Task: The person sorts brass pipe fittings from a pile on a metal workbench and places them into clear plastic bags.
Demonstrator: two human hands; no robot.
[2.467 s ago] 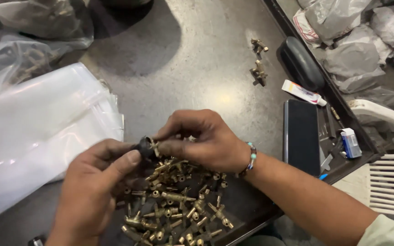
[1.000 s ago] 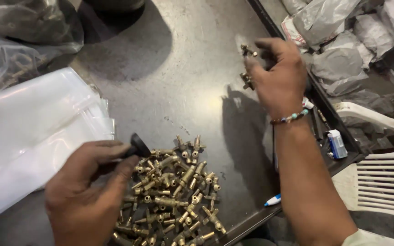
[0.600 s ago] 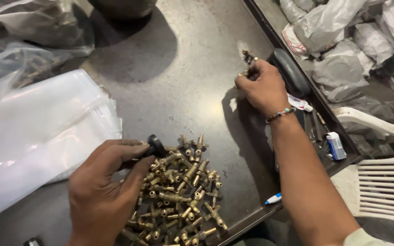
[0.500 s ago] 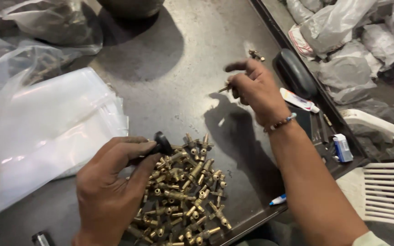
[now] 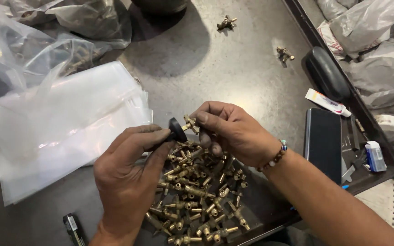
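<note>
My left hand (image 5: 131,177) pinches a small black round tool (image 5: 175,130) between thumb and fingers. My right hand (image 5: 233,132), with a bead bracelet at the wrist, holds a small brass fitting (image 5: 189,124) against the tool's end. Both hands hover just above a heap of several brass fittings (image 5: 197,196) on the dark grey table (image 5: 233,68). Two more brass fittings lie apart at the far side, one (image 5: 225,22) near the top and another (image 5: 284,54) to its right.
A stack of clear plastic bags (image 5: 55,127) lies at the left, with crumpled bags behind. At the right edge are a black oval case (image 5: 324,73), a small white tube (image 5: 327,102), a black phone (image 5: 323,143) and a small blue box (image 5: 375,156). A black marker (image 5: 73,228) lies near the front.
My right hand reached to the far right of the table and left a fitting there, then came back to the heap and now holds a brass fitting against the black tool.
</note>
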